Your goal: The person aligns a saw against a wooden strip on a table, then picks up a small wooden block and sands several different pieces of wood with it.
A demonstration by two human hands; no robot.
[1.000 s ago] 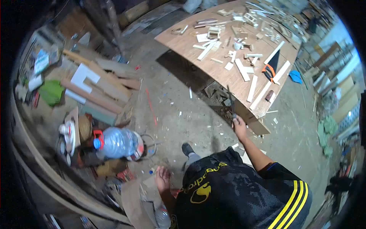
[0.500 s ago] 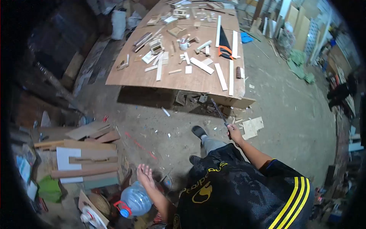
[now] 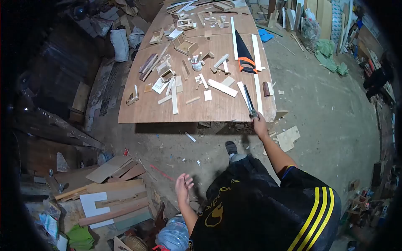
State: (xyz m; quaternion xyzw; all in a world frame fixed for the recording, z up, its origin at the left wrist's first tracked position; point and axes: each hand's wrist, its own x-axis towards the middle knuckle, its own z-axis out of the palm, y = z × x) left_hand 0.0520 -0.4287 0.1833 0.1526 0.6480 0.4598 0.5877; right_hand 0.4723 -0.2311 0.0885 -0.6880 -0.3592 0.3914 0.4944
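Observation:
My right hand (image 3: 259, 124) is closed round the handle of a long narrow dark-bladed tool (image 3: 248, 97), whose exact kind I cannot make out. The blade points away from me, over the near right edge of the plywood table (image 3: 155, 112), beside a pale wooden strip (image 3: 258, 94). Just beyond lies a handsaw (image 3: 246, 58) with an orange and black handle. Low on the left, my left hand (image 3: 184, 187) hangs in the air, holding nothing, its fingers apart and slightly curled. Beneath that forearm is a large clear water bottle (image 3: 173, 235).
Small wooden boxes (image 3: 183, 44), a cup of tools (image 3: 196, 63) and several offcuts (image 3: 222, 88) lie on the table. Stacked boards (image 3: 115, 209) lie on the floor at left. A flat wood piece (image 3: 288, 138) is on the floor at right, and a green cloth (image 3: 328, 54) lies beyond it.
The table is nearer, and the tool in my right hand has moved from in front of its edge to above it. My left hand has shifted right, away from over the bottle.

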